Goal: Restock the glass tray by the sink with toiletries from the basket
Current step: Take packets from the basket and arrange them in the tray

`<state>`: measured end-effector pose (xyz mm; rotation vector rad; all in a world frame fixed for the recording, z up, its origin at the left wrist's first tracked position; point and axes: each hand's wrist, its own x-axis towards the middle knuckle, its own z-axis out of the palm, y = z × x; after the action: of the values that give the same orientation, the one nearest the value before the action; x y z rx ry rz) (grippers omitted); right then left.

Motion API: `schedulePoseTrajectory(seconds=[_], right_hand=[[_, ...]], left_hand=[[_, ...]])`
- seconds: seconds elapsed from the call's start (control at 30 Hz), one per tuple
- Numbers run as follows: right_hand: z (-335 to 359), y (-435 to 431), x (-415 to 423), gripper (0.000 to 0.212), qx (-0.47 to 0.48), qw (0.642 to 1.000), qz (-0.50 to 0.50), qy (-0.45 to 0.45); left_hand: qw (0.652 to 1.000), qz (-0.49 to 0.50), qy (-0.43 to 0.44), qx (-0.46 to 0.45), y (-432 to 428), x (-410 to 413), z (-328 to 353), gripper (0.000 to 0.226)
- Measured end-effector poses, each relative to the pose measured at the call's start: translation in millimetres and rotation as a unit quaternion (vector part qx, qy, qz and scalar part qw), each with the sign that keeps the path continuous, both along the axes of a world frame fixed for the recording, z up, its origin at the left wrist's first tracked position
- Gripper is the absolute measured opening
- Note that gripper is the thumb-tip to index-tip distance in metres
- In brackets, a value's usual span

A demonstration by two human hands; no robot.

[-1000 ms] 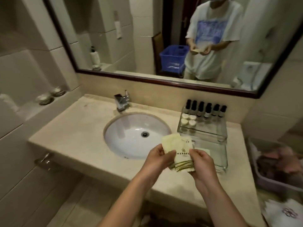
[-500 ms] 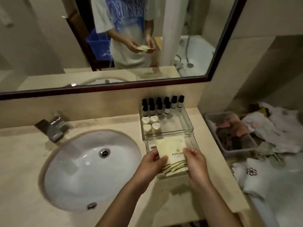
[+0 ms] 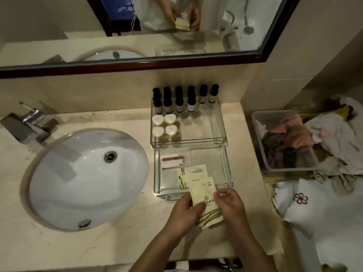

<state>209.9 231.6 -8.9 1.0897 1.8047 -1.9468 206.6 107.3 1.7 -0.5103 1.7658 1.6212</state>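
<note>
Faucet: I see a square chrome faucet (image 3: 29,124) at the far left of the counter (image 3: 121,238), behind the basin.
Sink: an oval white sink (image 3: 59,193) is set into the counter, with its drain (image 3: 110,156) towards the back.
Far glass tray: the far glass tray (image 3: 221,122) stands against the wall. It holds a row of dark-capped bottles (image 3: 179,102) at the back and four heart-shaped white pieces (image 3: 165,125) in its left corner.
Near glass tray: the near glass tray (image 3: 226,165) sits just in front of the far one, touching it. A nail file packet (image 3: 172,160) lies at its back left, and two cream loose sachets (image 3: 196,172) overlap in the middle.
Left hand: my left hand (image 3: 182,211) pinches the stack of sachets (image 3: 203,193), thumb pressed on top and fingers curled beneath.
Stack of sachets: its far end reaches over the near tray's front rim, and its fanned lower edges hang over the counter.
Right hand: my right hand (image 3: 230,203) grips the stack's right edge with curled fingers.
Bin: a clear plastic bin (image 3: 259,134) of coloured cloths sits right of the counter.
Towel: a white towel (image 3: 306,211) with a stitched flower lies in front of the bin.
</note>
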Motion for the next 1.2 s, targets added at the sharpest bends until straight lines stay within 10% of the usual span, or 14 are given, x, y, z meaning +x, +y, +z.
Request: schedulePoseTrajectory(seconds=[0.23,0.4,0.63,1.2], right_hand=[[-18.1,48.8,-53.5,0.023,-0.084,0.977,0.194,-0.039],[-21.8,54.2,-86.1,0.016,-0.092,0.942,0.306,-0.106],[-35.5,63.3,-99.5,0.011,-0.023,0.987,0.142,-0.078],[-37.8,108.7,-69.5,0.014,-0.147,0.988,-0.044,-0.016]], left_hand=[[0.991,-0.132,-0.006,-0.025,12.3,-30.7,-9.3,0.022],[0.998,-0.04,-0.002,-0.051,-1.7,-55.0,-12.8,0.014],[0.93,-0.012,0.027,-0.365,-15.3,-87.7,-55.0,0.034],[0.96,0.024,-0.049,-0.274,-3.6,-93.9,-94.1,0.026]])
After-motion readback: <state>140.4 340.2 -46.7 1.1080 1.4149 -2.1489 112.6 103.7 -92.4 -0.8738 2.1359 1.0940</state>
